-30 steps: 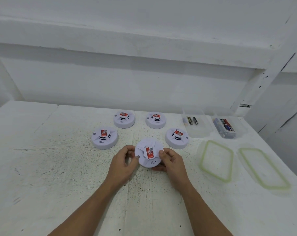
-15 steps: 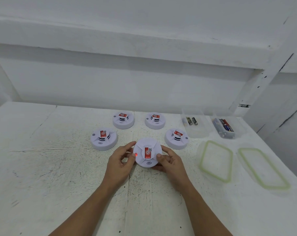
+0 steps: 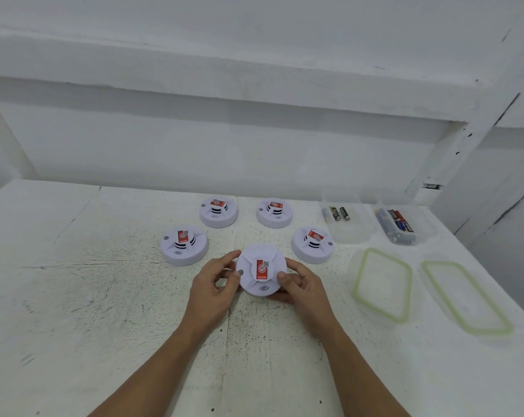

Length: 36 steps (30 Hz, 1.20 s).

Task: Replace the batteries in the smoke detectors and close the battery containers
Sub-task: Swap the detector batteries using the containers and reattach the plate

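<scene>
A round white smoke detector [image 3: 260, 269] with a red label sits face up on the white table, held between both hands. My left hand [image 3: 214, 288] grips its left edge, thumb next to the small grey button. My right hand [image 3: 303, 288] grips its right edge, thumb on top near the label. Several other white detectors lie behind it, such as one at the left [image 3: 184, 245] and one at the right [image 3: 312, 244]. A clear container [image 3: 346, 219] holds a few black batteries. A second container [image 3: 403, 225] holds several mixed batteries.
Two clear lids with green seals lie to the right, one near [image 3: 382, 284] and one farther right [image 3: 465, 297]. The table [image 3: 104, 311] ends at a white wall behind and drops off at the right edge.
The red light by my left thumb has gone out; the button now shows grey. Both hands keep hold of the detector and have barely moved.
</scene>
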Each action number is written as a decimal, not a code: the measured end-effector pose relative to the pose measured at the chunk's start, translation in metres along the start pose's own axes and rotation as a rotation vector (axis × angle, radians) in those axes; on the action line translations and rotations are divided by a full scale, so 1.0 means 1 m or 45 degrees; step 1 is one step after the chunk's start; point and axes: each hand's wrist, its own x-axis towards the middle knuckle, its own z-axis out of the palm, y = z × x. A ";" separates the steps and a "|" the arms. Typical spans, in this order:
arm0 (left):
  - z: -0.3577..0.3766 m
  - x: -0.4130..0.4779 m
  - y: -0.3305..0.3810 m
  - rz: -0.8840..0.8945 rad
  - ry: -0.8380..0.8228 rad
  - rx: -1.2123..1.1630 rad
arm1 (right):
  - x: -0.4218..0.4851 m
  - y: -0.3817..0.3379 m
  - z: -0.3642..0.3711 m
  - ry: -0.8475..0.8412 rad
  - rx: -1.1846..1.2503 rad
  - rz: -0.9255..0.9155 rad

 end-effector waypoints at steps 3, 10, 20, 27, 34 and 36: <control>0.000 0.000 -0.002 -0.010 -0.011 -0.008 | 0.000 0.000 0.000 -0.005 -0.005 0.001; 0.000 0.000 -0.002 0.013 -0.003 0.019 | 0.000 0.001 0.000 0.009 -0.016 0.001; 0.001 0.000 -0.002 -0.004 -0.002 -0.009 | 0.001 0.002 0.000 0.028 -0.026 0.004; 0.000 0.000 -0.004 -0.006 -0.006 -0.015 | 0.000 0.001 0.001 0.026 -0.021 -0.009; 0.000 -0.001 -0.002 -0.003 -0.001 0.003 | 0.000 0.001 0.000 0.030 -0.050 -0.012; 0.000 -0.001 -0.001 0.000 0.001 0.007 | 0.000 0.002 0.000 0.033 -0.052 -0.003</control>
